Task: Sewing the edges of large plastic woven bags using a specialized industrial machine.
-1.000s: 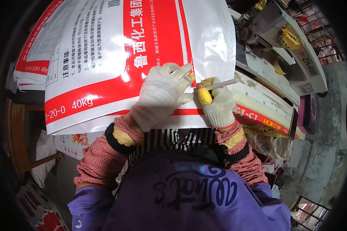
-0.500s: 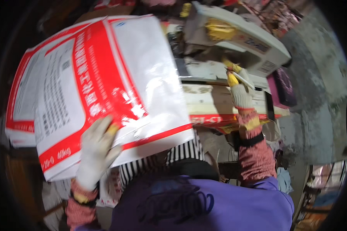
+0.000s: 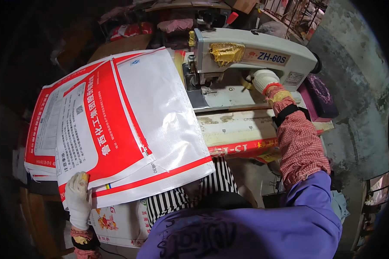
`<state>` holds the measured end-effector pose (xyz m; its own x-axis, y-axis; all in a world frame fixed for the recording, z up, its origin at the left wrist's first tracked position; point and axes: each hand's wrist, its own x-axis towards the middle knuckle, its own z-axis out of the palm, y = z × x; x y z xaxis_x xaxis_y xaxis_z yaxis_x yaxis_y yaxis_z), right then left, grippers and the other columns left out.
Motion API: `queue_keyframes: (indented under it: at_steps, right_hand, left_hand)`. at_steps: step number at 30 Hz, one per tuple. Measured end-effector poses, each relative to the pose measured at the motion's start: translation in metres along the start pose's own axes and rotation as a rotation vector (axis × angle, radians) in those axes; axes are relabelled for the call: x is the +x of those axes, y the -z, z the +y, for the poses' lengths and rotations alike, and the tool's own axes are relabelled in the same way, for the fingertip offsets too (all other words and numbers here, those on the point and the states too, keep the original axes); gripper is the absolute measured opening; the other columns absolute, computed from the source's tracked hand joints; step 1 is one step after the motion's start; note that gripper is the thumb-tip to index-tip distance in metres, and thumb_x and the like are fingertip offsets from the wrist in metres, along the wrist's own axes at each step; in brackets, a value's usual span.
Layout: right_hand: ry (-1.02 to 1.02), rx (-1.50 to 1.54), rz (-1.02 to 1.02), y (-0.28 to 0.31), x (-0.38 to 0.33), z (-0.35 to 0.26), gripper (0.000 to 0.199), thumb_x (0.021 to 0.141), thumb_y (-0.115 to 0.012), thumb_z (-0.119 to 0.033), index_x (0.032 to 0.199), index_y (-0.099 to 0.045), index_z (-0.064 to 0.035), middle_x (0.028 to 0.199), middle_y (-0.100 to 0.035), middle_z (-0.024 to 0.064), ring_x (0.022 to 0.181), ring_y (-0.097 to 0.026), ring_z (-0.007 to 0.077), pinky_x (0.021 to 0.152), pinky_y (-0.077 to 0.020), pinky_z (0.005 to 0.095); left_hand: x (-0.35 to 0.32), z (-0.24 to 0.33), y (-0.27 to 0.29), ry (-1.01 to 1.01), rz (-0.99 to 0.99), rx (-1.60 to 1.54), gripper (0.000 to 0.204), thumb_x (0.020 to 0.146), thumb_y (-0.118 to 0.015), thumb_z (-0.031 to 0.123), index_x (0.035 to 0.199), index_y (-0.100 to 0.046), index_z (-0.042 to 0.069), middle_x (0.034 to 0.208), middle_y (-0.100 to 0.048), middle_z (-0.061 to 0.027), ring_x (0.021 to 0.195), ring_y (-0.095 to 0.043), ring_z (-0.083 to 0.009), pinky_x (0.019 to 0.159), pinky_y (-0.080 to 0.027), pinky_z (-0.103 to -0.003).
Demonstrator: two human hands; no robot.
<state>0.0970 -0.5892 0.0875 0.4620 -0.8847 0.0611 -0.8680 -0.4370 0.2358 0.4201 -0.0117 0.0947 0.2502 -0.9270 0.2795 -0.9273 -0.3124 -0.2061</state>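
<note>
One big woven sack (image 3: 129, 125), white with red bands and print, is lying flat across the person's lap and the left end of the work table, on top of a stack of similar sacks (image 3: 39, 146) showing at its left edge. Its near edge is hanging over the lap, above a striped apron (image 3: 212, 190).

Left hand (image 3: 78, 196), in a white glove, is gripping the sack's near left corner, fingers curled over the edge and pinching it. Yellow fingertip patch showing at the top of the glove.

Right hand (image 3: 263, 80), also in a white glove, is reaching forward under the arm of the sewing machine (image 3: 246, 54), resting against the machine's bed. Well apart from the sack. Cannot tell whether this hand is clenched or loose, nor whether it is holding anything; the fingers are hidden behind the machine body.

Sleeves: red checked cuffs with black and yellow bands at the wrists, purple jacket (image 3: 255, 228) over them.

The sewing machine is grey-white, standing at the far right of the table, with a wad of yellow cloth (image 3: 227, 52) stuck on its arm. Its needle end is just beside the sack's far right corner. A pale table edge (image 3: 237, 127) with a red strip below is running in front of it.

Another printed sack (image 3: 116, 220) is hanging below the lap, partly hidden. A dark purple box (image 3: 322, 97) is sitting right of the machine. Concrete floor (image 3: 358, 108) beyond
</note>
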Motion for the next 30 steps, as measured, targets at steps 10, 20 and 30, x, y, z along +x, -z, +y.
queue_keyframes:
  at_steps: [10, 20, 30]
  right_hand:
    - [0.105, 0.708, 0.407, 0.015, -0.102, -0.037, 0.027, 0.086, -0.057, -0.017, 0.111, -0.061, -0.0093, 0.091, -0.067, 0.0124, 0.078, -0.065, 0.0292, 0.071, -0.0514, 0.0382]
    - [0.578, 1.266, -0.864, 0.031, -0.255, -0.201, 0.048, 0.084, -0.063, -0.031, 0.118, -0.056, 0.0019, 0.095, -0.066, 0.0175, 0.088, -0.064, 0.0260, 0.076, -0.0495, 0.0320]
    - [1.091, 0.793, -0.009, 0.029, -0.267, -0.228, 0.018, 0.081, -0.059, -0.018, 0.095, -0.063, -0.0081, 0.090, -0.061, 0.0144, 0.082, -0.059, 0.0323, 0.072, -0.0482, 0.0428]
  left_hand:
    - [0.008, -0.134, 0.019, 0.628, 0.483, -0.689, 0.027, 0.097, -0.047, 0.023, 0.104, -0.059, 0.000, 0.088, -0.057, -0.0020, 0.081, -0.050, -0.0127, 0.076, -0.041, -0.026]
    - [-0.111, -0.306, -0.038, 1.071, 0.827, -1.220, 0.047, 0.092, -0.054, 0.037, 0.117, -0.055, -0.003, 0.111, -0.062, -0.0114, 0.098, -0.058, -0.0180, 0.087, -0.046, -0.030]
    - [-0.181, 0.022, -0.038, 0.935, 0.271, -1.058, 0.062, 0.091, -0.055, 0.045, 0.131, -0.044, -0.002, 0.123, -0.055, -0.0125, 0.111, -0.054, -0.0203, 0.092, -0.045, -0.032]
